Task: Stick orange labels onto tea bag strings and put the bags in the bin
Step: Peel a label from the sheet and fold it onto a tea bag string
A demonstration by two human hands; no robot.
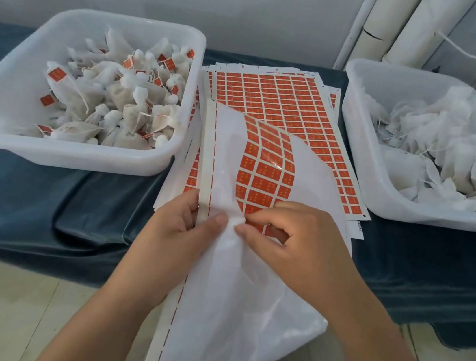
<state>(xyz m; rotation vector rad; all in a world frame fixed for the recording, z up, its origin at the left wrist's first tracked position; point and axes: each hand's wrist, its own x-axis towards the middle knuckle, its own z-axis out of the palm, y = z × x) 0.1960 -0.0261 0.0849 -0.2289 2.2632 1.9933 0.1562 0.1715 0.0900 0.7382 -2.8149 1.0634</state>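
Blue-covered table (31, 198) | left hand (182, 224) pinched sheet (245, 302) edge | right hand (293, 236) pinched orange labels (265, 169) | likely best: peel slowly, uncreased.

Far beyond the left hand (182, 227) runs a pale, unmarked wall (253, 6). Beyond the right hand (292, 242) and off to its right stand white pipes (414, 30) (one cracked) with a white cord (471, 55) trailing past. A dark teal table cloth (30, 207) lies in glossy folds left of the left hand. Nearer than it, pale floor tiles (2, 307) — the light is soft and even.
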